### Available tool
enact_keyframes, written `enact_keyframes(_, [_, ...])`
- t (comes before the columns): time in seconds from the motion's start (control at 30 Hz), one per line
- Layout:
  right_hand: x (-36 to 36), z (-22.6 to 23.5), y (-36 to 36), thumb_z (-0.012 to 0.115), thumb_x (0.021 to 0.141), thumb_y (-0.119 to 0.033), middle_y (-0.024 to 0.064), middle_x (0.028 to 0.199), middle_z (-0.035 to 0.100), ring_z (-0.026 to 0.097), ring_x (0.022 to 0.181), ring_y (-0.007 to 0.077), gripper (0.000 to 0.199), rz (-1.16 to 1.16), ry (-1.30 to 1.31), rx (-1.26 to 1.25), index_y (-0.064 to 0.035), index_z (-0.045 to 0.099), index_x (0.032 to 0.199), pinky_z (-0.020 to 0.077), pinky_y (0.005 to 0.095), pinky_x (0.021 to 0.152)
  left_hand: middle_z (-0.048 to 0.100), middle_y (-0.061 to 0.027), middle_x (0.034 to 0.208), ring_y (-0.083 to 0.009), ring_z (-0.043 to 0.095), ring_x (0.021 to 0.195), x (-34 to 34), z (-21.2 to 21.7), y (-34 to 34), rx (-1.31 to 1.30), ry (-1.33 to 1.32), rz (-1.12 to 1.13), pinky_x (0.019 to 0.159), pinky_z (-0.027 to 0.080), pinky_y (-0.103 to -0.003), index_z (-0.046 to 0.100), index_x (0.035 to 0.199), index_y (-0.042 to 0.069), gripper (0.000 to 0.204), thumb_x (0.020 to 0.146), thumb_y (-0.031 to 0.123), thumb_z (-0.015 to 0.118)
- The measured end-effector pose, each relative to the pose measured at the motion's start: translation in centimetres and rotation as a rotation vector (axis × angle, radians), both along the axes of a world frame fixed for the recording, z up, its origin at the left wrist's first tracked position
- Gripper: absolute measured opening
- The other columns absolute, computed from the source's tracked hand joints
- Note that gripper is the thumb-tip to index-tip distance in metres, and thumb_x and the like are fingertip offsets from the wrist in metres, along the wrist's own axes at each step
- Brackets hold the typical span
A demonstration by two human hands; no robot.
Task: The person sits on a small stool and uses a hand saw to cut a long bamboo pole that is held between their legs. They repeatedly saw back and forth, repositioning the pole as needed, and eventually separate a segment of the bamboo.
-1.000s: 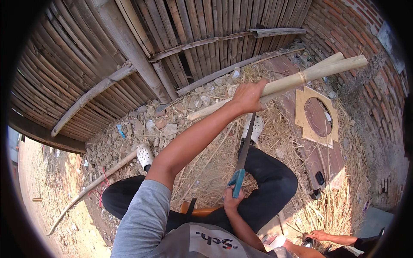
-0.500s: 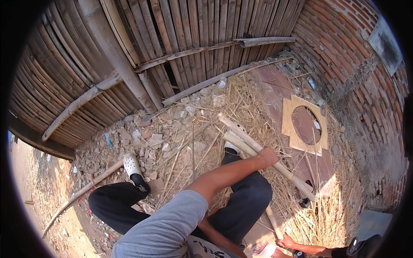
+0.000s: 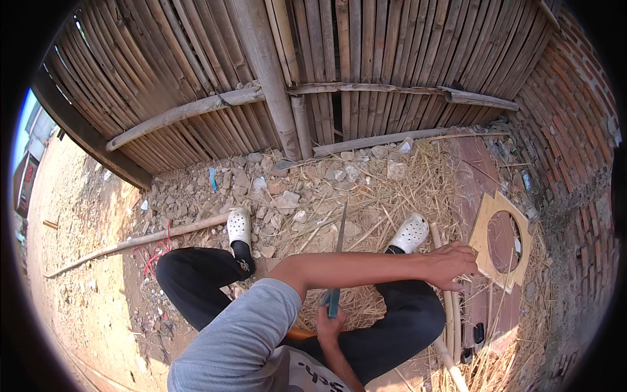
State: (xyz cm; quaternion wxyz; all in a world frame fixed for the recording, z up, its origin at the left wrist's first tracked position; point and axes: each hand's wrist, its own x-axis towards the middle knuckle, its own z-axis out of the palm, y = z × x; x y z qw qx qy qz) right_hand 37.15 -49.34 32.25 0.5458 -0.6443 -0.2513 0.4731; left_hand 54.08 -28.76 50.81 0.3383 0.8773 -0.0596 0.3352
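My left arm in a grey sleeve crosses over to the right. My left hand point(image 3: 450, 264) is open, fingers stretched out and thumb apart, above the bamboo poles point(image 3: 450, 307) lying beside my right leg. Its fingertips come close to the edge of a plywood board with a round hole point(image 3: 484, 251); whether they touch cannot be told. Low between my legs, my right hand point(image 3: 328, 321) is closed on the teal handle of a handsaw point(image 3: 341, 228). The long narrow blade points away from me, partly hidden behind my left forearm. An orange object point(image 3: 300, 333) shows partly near my right hand.
A bamboo slat wall point(image 3: 392, 52) stands ahead, a brick wall point(image 3: 575, 124) at the right. Rubble point(image 3: 281, 189) and dry straw point(image 3: 424, 163) cover the ground. A long pole point(image 3: 144, 243) lies at the left with red string point(image 3: 157, 251). A reddish-brown board point(image 3: 473, 163) lies beneath the plywood.
My left hand has let go of the bamboo poles, which now lie lower beside my right leg, and moved right. The view has turned rightward-tilted to level; another person's hand is out of view.
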Motion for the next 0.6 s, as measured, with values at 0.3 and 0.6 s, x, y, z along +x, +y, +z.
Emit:
enact_keyframes(0.3, [-16.5, 1.4, 7.7, 0.055, 0.080, 0.004, 0.0046, 0.060, 0.052, 0.050, 0.045, 0.0114, 0.007, -0.174, 0.198, -0.006, -0.0011, 0.050, 0.081, 0.0425, 0.0265, 0.042, 0.066, -0.0124, 0.107, -0.0320, 0.061, 0.106, -58.0, -15.9, 23.2, -0.085, 1.180, 0.817, 0.088, 0.048, -0.046, 0.061, 0.112, 0.010, 0.045, 0.077, 0.036, 0.069])
enact_keyframes(0.6, [-40.4, -9.3, 28.1, 0.053, 0.081, 0.005, 0.0045, 0.062, 0.050, 0.047, 0.045, 0.0115, 0.011, -0.251, 0.035, 0.028, -0.0036, 0.047, 0.083, 0.0404, 0.0267, 0.040, 0.068, -0.0162, 0.105, -0.0317, 0.064, 0.104, -109.0, -37.9, 41.3, -0.602, 1.434, 1.132, 0.088, 0.051, -0.042, 0.066, 0.109, 0.007, 0.047, 0.066, 0.025, 0.077])
